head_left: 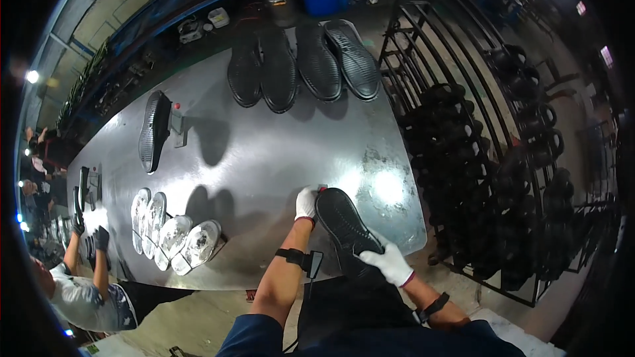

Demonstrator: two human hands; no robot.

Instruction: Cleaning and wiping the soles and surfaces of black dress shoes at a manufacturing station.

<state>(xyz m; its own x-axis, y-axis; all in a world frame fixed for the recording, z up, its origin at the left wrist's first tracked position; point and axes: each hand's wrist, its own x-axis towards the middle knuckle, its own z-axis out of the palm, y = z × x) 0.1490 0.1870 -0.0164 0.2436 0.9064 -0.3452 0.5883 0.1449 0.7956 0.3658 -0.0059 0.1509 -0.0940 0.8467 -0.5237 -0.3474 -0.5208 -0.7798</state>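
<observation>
A black shoe is in front of me, its ribbed sole turned up and its length slanting toward my body. My right hand, in a white glove, is closed around the near end, with the thumb over the sole's edge. My left hand, also gloved in white, is at the far end on the left side. Its fingers are mostly hidden behind the shoe. A small red-topped piece shows just beyond that hand, by the shoe's tip.
Several black shoes stand soles up along the far edge of the metal table. Another shoe is on a stand at left, near silvery foot-shaped pieces. A loaded shoe rack stands right; a gloved co-worker works left.
</observation>
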